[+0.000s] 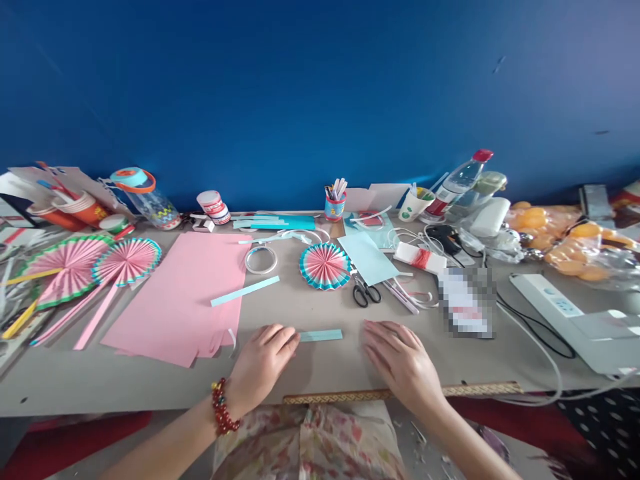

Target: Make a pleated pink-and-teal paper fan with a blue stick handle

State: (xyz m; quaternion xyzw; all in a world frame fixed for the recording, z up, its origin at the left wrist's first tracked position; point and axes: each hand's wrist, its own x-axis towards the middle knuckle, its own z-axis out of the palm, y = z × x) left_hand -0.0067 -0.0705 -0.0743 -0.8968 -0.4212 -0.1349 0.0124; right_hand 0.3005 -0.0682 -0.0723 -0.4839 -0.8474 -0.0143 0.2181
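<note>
A short light blue paper strip (323, 335) lies flat on the table in front of me. My left hand (267, 360) has its curled fingers together on the strip's left end, which they hide. To the right of the strip, my right hand (403, 357) rests with its fingers stretched out and holds nothing. Another light blue strip (245, 291) lies slanted across the pink paper sheets (170, 300) at the left. Behind the hands is a pleated pink rosette (325, 267) with a blue edge, beside black-handled scissors (367, 295).
A ring of white tape (261, 260) and a blue paper sheet (367, 257) lie further back. Pleated pink fans (127, 261) are at the left. Bottles (457, 183) and a pen cup (335, 203) stand by the blue wall. A power strip (547, 295) with cables is at the right.
</note>
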